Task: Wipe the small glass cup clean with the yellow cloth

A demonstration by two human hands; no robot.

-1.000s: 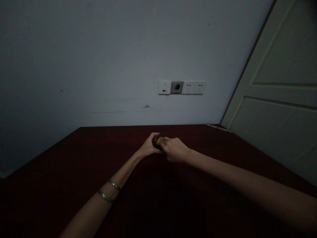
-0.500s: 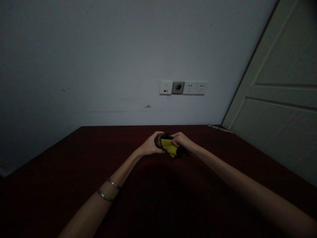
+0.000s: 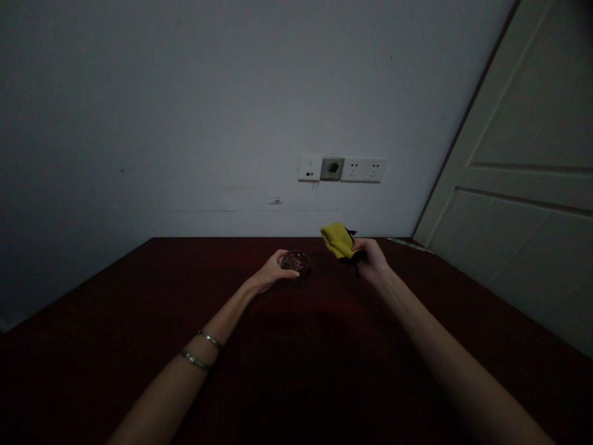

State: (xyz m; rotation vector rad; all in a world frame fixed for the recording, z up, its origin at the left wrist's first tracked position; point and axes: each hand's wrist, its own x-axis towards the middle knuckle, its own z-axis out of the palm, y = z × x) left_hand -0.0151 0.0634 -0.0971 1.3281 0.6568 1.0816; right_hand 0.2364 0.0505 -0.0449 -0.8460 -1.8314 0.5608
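A clear glass cup or small bowl (image 3: 297, 262) is held by its left side, its round rim facing up and toward me. My left hand (image 3: 274, 270) is closed around it, the thumb along the near side. To the right, apart from the glass, my right hand (image 3: 372, 254) grips a yellow cloth (image 3: 340, 241) with black edging. The cloth is bunched and points up to the left, with a dark strip hanging below. Whether the glass touches the table cannot be made out in the dim light.
A dark red table (image 3: 194, 296) spreads beneath both arms, its back edge against a pale wall (image 3: 185, 111). Wall sockets (image 3: 362, 170) sit above that edge. At right stands a panelled door (image 3: 523, 179); a thin printed strip (image 3: 410, 245) lies near the back right corner.
My right hand has pulled the yellow cloth away from the glass, moving right and slightly up. The left hand keeps hold of the glass, whose rim now shows uncovered.
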